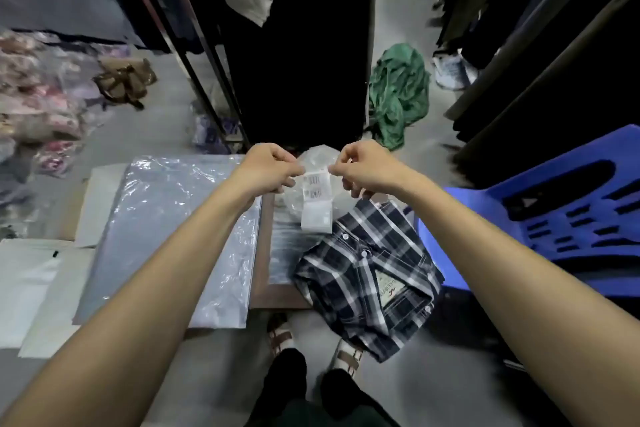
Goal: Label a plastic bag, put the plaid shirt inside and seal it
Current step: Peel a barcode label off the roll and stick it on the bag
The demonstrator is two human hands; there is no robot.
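A white strip of barcode labels hangs between my two hands at mid-frame. My left hand pinches its top left corner. My right hand pinches the top right corner. Below the strip lies the folded plaid shirt, dark blue and white, collar tag up, partly on a brown board. A stack of flat clear plastic bags lies to the left of the board under my left forearm. A crumpled clear bag sits just behind the strip.
A blue plastic chair stands at right. A green garment lies on the floor beyond. Dark clothing racks rise ahead. Bagged clothes pile up at left. White sheets lie at lower left. My sandalled feet are below.
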